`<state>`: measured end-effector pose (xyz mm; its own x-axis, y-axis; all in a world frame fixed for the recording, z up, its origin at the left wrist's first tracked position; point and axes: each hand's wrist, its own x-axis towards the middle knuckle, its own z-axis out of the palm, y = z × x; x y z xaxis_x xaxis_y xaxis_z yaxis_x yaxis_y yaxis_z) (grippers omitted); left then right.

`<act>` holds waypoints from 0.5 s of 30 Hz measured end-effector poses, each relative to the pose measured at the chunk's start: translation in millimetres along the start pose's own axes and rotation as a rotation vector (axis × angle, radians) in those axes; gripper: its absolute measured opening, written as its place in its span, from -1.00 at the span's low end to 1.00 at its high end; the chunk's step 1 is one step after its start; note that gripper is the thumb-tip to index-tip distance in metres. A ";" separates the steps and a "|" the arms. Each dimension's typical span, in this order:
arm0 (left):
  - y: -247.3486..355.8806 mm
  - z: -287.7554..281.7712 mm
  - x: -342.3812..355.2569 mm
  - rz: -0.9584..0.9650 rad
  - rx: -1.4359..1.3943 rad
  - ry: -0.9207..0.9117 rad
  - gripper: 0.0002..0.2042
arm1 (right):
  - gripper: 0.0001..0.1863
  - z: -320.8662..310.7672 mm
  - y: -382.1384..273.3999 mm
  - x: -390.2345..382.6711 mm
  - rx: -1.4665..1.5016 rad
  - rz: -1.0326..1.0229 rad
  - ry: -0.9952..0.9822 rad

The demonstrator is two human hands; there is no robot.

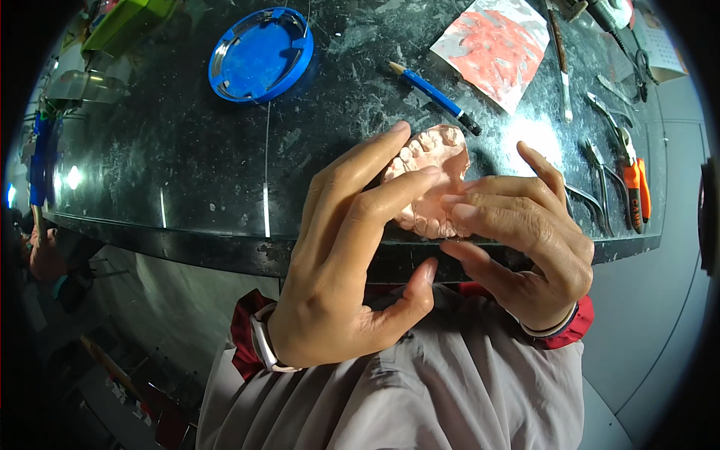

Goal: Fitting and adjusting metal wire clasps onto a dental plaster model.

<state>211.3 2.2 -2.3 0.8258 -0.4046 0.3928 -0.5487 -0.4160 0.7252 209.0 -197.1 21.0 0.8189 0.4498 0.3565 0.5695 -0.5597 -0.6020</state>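
Observation:
A pinkish plaster dental cast (pixel 437 144), its row of teeth facing up, is at the near edge of the dark worktop. My left hand (pixel 337 255) is closed around its left side, with one fingertip lying inside the arch and the others along the outer side. The left thumb stands free, away from the cast. My right hand (pixel 529 236) grips the near right part. Its fingertips reach into the arch, its thumb is below the front teeth, and the little finger is raised. Whether a thin wire lies between the right fingertips is too small to tell.
Beyond the cast lie a blue pencil (pixel 431 94) and a paper smeared pink (pixel 499 49). A blue round wire spool (pixel 259 60) lies back left. At right are a brush-like tool (pixel 562 67), pliers (pixel 600 180) and orange-handled cutters (pixel 636 187). A green container (pixel 124 26) stands far left.

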 end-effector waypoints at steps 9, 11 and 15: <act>-1.9 2.3 -0.8 -0.027 -0.045 0.015 -0.63 | -0.30 0.1 16.3 -3.2 0.162 -0.105 0.030; -1.7 3.6 0.3 -0.034 -0.062 0.005 -0.67 | -0.24 -4.6 19.0 -4.9 0.182 -0.081 -0.014; -3.0 5.7 1.6 0.001 -0.030 0.011 -0.75 | -0.17 -2.7 24.8 -7.2 0.220 -0.137 -0.029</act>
<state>213.5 -1.8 -7.0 0.8266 -0.3963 0.3995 -0.5456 -0.3908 0.7413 217.4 -216.1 5.5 0.7308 0.5329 0.4266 0.6433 -0.3287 -0.6914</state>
